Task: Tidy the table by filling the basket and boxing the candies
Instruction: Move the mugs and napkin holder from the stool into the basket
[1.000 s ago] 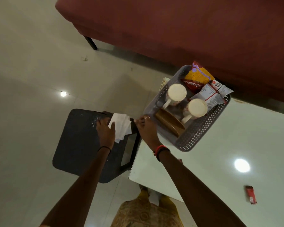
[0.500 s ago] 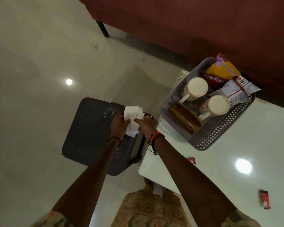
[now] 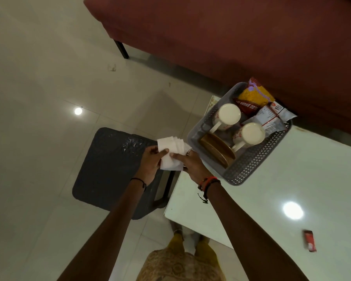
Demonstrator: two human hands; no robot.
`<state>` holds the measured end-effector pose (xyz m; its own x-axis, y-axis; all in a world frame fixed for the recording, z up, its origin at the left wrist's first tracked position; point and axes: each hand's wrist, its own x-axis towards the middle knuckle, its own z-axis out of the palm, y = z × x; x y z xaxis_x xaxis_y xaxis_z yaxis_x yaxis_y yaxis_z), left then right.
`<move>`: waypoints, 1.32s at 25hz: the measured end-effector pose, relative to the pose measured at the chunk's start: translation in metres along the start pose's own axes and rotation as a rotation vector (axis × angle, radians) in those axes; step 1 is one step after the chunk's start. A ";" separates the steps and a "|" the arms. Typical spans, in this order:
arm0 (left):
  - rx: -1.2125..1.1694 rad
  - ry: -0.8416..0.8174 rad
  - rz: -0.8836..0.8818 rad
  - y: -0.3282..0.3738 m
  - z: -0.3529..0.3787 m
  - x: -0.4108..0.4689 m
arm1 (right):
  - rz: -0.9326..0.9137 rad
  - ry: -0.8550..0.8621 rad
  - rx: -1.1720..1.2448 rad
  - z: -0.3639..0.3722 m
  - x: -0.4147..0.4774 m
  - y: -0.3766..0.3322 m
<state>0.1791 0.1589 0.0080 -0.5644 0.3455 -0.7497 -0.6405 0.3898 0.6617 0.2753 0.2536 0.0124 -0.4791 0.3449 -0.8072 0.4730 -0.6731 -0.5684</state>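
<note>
Candy: red wrapper; alone on the white table, well right of the arms.
Hands: left hand and right hand pinch fanned white napkins, fingers curled; over the table's left edge, beside a dark stool.
Basket: grey mesh; far table corner; holds two mugs, perhaps a brown dish, snack packets.

Single view: head-worn wide-angle camera, pointed steeply down and slightly forward. The wearer's feet sit near the bottom edge. Both forearms run up to frame centre, at arm's reach. The surface fills the lower right, floor the left, sofa the top (wide lens, so much of the room fits).
</note>
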 end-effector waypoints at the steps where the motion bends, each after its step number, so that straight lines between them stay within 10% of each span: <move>1: -0.012 -0.033 0.012 0.001 0.004 -0.004 | -0.024 0.007 -0.007 -0.008 -0.005 -0.003; 16: 1.209 -0.377 0.875 0.081 0.089 0.018 | -0.448 0.462 -0.601 -0.124 -0.039 -0.041; 33: 1.526 -0.310 1.120 0.028 0.135 0.035 | -0.398 0.585 -0.846 -0.161 -0.025 0.004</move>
<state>0.2112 0.2970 0.0003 -0.1244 0.9835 -0.1311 0.9265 0.1624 0.3395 0.4089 0.3477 0.0048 -0.3911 0.8442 -0.3665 0.8231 0.1427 -0.5497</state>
